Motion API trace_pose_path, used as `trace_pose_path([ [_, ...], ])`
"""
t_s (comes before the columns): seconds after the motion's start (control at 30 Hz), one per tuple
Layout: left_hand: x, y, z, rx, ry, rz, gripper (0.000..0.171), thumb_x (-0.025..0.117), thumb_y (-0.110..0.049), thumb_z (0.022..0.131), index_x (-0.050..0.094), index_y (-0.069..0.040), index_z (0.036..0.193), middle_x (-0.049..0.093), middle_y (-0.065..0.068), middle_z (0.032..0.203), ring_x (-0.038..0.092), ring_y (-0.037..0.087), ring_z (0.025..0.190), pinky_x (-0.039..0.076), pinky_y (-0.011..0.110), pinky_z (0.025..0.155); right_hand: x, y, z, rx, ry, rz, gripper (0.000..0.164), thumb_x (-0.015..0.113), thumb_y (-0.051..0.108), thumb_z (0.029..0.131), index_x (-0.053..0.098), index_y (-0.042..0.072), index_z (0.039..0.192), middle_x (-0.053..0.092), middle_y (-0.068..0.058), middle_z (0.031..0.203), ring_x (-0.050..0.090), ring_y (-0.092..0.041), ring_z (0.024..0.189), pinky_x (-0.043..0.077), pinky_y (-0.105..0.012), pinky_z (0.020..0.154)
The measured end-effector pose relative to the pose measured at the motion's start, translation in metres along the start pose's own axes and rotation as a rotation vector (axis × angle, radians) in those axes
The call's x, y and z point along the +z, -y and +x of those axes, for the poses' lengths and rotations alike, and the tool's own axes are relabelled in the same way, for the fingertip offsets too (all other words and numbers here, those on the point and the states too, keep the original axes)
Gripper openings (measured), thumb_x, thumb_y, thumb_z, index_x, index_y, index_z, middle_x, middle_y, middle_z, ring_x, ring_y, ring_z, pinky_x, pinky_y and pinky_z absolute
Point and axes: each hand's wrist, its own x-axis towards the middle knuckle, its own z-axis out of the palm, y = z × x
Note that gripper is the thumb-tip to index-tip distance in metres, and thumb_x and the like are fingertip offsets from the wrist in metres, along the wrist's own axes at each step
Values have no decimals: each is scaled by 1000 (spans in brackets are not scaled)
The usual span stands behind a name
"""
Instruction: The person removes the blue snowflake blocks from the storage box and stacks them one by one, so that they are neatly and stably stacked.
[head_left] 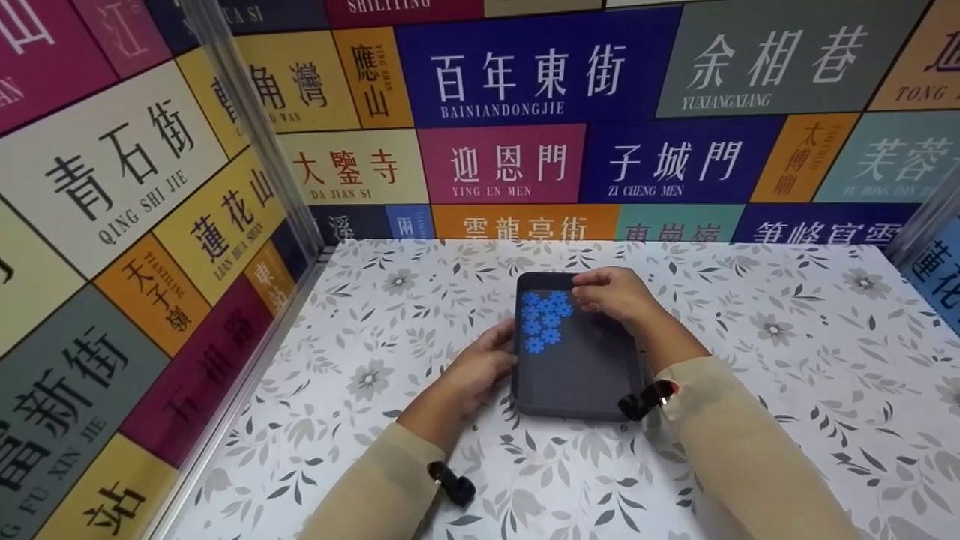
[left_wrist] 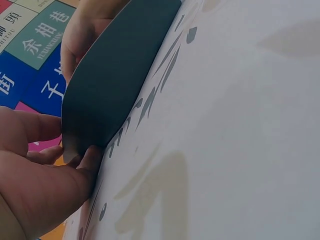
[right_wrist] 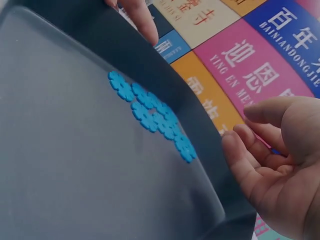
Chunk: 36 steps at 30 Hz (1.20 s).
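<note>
A dark grey rectangular tray [head_left: 577,375] lies on the table. Blue flower-shaped plastic pieces [head_left: 547,319], several of them, form a flat cluster inside it near the far left corner. My left hand [head_left: 484,367] holds the tray's left edge, thumb [left_wrist: 90,162] low against the outer wall and other fingers at the rim. Over the far right corner is my right hand [head_left: 611,292]. Its thumb [right_wrist: 235,147] overlaps the rim in the right wrist view. The index finger stands apart from that thumb, the remaining fingers loosely bent, with no piece visible between them.
The table is covered by a white cloth [head_left: 420,315] with grey leaves and flowers. Panels of coloured street-name signs [head_left: 510,161] stand behind the table and along its left side. A black wrist clip [head_left: 450,484] hangs at the left sleeve, another at the right.
</note>
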Motion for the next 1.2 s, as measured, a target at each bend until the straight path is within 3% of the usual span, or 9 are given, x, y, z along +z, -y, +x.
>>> trace_pose_path([
  [0.13, -1, 0, 2, -1, 13, -6, 78, 52, 8, 93, 38, -13, 167, 45, 13, 170, 46, 29, 156, 38, 44, 130, 2, -3, 9, 10, 22, -29, 46, 73, 14, 98, 66, -6, 139, 70, -24, 134, 75, -16, 101, 65, -29, 92],
  [0.33, -4, 2, 4, 25, 39, 6, 79, 52, 8, 90, 36, -8, 166, 41, 16, 171, 43, 31, 157, 41, 45, 128, 6, -11, 17, 1, 32, -91, 45, 72, 11, 97, 66, -4, 139, 70, -25, 135, 74, -26, 112, 65, -33, 95],
  [0.6, -4, 2, 3, 24, 49, -7, 78, 52, 8, 93, 35, -11, 167, 39, 15, 173, 40, 32, 160, 36, 47, 132, 9, -17, 22, -43, 37, -320, 45, 77, 19, 93, 71, -1, 134, 73, -23, 132, 71, -20, 100, 56, -22, 80],
  [1.2, -4, 2, 4, 24, 55, -12, 77, 53, 8, 93, 37, -11, 166, 40, 15, 172, 41, 33, 158, 34, 49, 132, 9, -17, 25, -20, 55, -527, 44, 82, 25, 90, 77, 4, 128, 73, -21, 136, 71, -35, 115, 60, -47, 98],
])
